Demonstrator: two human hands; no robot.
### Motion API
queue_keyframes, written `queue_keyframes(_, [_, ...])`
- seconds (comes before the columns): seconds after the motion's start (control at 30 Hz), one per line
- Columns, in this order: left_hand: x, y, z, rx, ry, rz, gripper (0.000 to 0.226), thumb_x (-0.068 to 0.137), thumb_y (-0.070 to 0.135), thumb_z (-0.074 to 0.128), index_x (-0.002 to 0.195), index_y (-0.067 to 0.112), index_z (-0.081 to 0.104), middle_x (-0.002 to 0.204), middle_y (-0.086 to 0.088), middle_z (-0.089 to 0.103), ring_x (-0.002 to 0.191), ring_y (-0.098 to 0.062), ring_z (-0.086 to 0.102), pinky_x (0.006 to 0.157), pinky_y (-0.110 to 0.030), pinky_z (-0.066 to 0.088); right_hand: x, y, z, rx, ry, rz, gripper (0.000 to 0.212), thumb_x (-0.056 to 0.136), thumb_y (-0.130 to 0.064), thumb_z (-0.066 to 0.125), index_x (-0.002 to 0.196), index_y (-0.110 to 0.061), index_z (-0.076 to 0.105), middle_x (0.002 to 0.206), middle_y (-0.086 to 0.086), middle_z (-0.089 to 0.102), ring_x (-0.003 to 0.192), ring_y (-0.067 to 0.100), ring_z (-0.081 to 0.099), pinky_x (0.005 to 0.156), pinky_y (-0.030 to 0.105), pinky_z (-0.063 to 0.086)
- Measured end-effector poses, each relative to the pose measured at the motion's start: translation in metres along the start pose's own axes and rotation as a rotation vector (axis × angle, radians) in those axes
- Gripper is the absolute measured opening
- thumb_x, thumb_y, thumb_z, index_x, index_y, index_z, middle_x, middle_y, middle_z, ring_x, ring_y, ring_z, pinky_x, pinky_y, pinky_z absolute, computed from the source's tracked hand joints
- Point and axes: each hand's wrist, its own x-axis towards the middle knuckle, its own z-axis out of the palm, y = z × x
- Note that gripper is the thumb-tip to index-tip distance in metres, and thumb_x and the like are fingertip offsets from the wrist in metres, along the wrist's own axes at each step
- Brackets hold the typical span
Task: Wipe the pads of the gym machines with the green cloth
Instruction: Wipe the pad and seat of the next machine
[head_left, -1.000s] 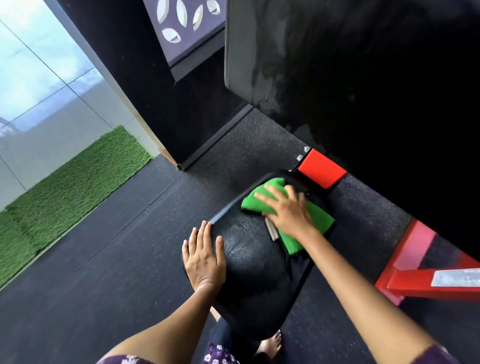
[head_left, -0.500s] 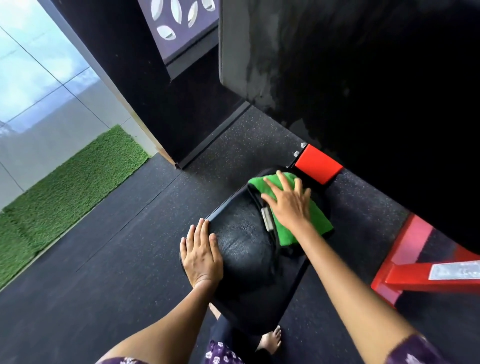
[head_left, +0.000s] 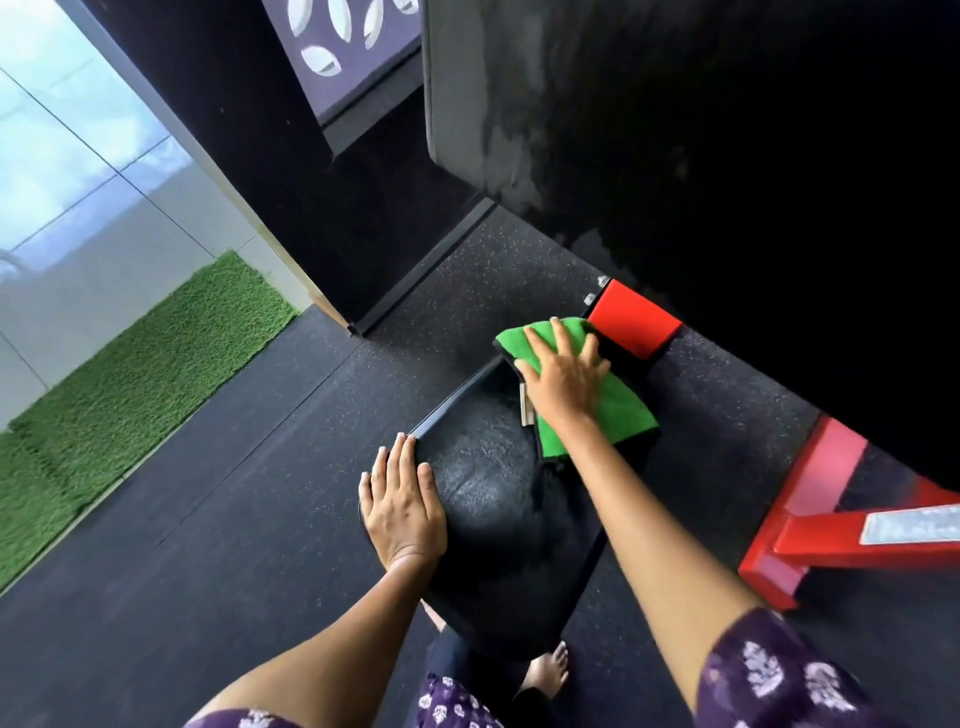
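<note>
1. Wiping of the black seat pad (head_left: 498, 493) is judged to be the step in hand; the green cloth (head_left: 618, 405) is laid on the far end of the pad, just beside a red frame block (head_left: 631, 319).
2. The right hand (head_left: 563, 379) is pressed flat on the cloth with its fingers spread and straight; nothing is pinched.
3. The left hand (head_left: 402, 501) is rested flat on the near left edge of the pad, fingers held together, and is judged to be steadying it.
4. A damp sheen is noted on the middle of the pad, so that part is judged to be wiped already.
5. For the next move, a stroke back across the far end is judged to be needed, with pressure kept even so that the cloth is not bunched against the red block.
6. The tall back pad (head_left: 493, 130) above is judged to be not yet finished, though its surface is largely in shadow.
</note>
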Motion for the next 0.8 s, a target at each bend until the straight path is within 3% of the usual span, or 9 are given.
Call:
queue_keyframes(0.1, [0.000, 0.000, 0.000, -0.009, 0.006, -0.003, 0.069, 0.090, 0.046, 0.004, 0.141, 0.018, 0.043, 0.149, 0.005, 0.039, 0.141, -0.016, 0.028, 0.116, -0.031, 0.005, -0.033, -0.023, 0.012, -0.015, -0.068, -0.249, 0.053, 0.091, -0.045, 0.054, 0.141, -0.038, 0.040, 0.156, -0.005, 0.025, 0.136, 0.040, 0.024, 0.104, 0.061, 0.025])
queue_keyframes(0.17, [0.000, 0.000, -0.001, -0.021, 0.023, -0.006, 0.069, 0.090, 0.045, 0.006, 0.139, 0.017, 0.045, 0.147, 0.003, 0.041, 0.140, -0.019, 0.031, 0.115, -0.033, 0.009, -0.069, -0.015, 0.018, -0.050, -0.013, -0.529, 0.058, 0.078, -0.043, 0.070, 0.133, -0.037, 0.052, 0.146, -0.003, 0.043, 0.123, 0.041, 0.044, 0.092, 0.059, 0.041])
queue_keyframes(0.23, [-0.001, 0.000, -0.001, -0.037, 0.028, -0.003, 0.068, 0.090, 0.045, 0.007, 0.139, 0.016, 0.045, 0.147, 0.003, 0.042, 0.139, -0.019, 0.031, 0.115, -0.034, 0.010, -0.089, 0.014, 0.019, -0.122, 0.035, -0.674, 0.062, 0.069, -0.039, 0.075, 0.128, -0.037, 0.056, 0.137, -0.003, 0.053, 0.112, 0.036, 0.048, 0.080, 0.051, 0.048])
queue_keyframes(0.3, [-0.002, -0.001, -0.001, -0.051, 0.022, 0.000, 0.070, 0.090, 0.046, 0.005, 0.139, 0.017, 0.045, 0.147, 0.003, 0.041, 0.140, -0.019, 0.030, 0.116, -0.034, 0.009, -0.085, 0.046, 0.013, -0.158, 0.075, -0.549, 0.058, 0.074, -0.037, 0.072, 0.130, -0.036, 0.055, 0.136, -0.002, 0.054, 0.108, 0.034, 0.045, 0.077, 0.048, 0.046])
queue_keyframes(0.37, [-0.002, 0.000, -0.001, -0.067, 0.024, -0.009, 0.072, 0.089, 0.047, 0.004, 0.140, 0.017, 0.044, 0.148, 0.004, 0.041, 0.141, -0.018, 0.028, 0.116, -0.033, 0.007, -0.066, 0.053, 0.003, -0.070, 0.091, -0.210, 0.050, 0.084, -0.039, 0.066, 0.132, -0.035, 0.053, 0.140, 0.000, 0.048, 0.113, 0.038, 0.044, 0.082, 0.050, 0.042])
queue_keyframes(0.43, [-0.002, 0.000, -0.002, -0.078, 0.035, -0.003, 0.072, 0.089, 0.047, 0.004, 0.139, 0.017, 0.045, 0.147, 0.003, 0.042, 0.140, -0.018, 0.029, 0.116, -0.034, 0.009, -0.056, 0.035, 0.001, -0.017, 0.055, -0.045, 0.047, 0.089, -0.041, 0.059, 0.135, -0.034, 0.050, 0.145, 0.000, 0.041, 0.121, 0.038, 0.038, 0.091, 0.053, 0.038])
queue_keyframes(0.6, [-0.003, -0.004, -0.001, -0.136, 0.077, 0.025, 0.070, 0.089, 0.047, 0.008, 0.136, 0.014, 0.049, 0.144, 0.000, 0.046, 0.138, -0.020, 0.035, 0.115, -0.035, 0.013, -0.129, -0.003, 0.029, -0.032, 0.088, -0.448, 0.058, 0.073, -0.042, 0.074, 0.128, -0.036, 0.057, 0.132, 0.001, 0.055, 0.106, 0.033, 0.045, 0.077, 0.048, 0.048])
queue_keyframes(0.7, [-0.006, -0.003, -0.002, -0.184, 0.107, 0.042, 0.068, 0.090, 0.048, 0.013, 0.134, 0.011, 0.048, 0.146, -0.005, 0.042, 0.138, -0.022, 0.033, 0.116, -0.038, 0.013, -0.172, 0.038, 0.031, -0.101, 0.106, -0.656, 0.055, 0.074, -0.046, 0.055, 0.128, -0.038, 0.056, 0.129, -0.002, 0.058, 0.097, 0.026, 0.041, 0.071, 0.038, 0.048])
queue_keyframes(0.8, [-0.008, -0.001, -0.003, -0.138, 0.112, 0.088, 0.065, 0.091, 0.048, 0.016, 0.131, 0.008, 0.048, 0.148, -0.007, 0.038, 0.141, -0.024, 0.026, 0.116, -0.036, 0.003, -0.153, 0.069, 0.017, -0.086, 0.188, -0.418, 0.047, 0.079, -0.045, 0.051, 0.124, -0.035, 0.061, 0.125, 0.002, 0.059, 0.092, 0.028, 0.046, 0.064, 0.041, 0.051])
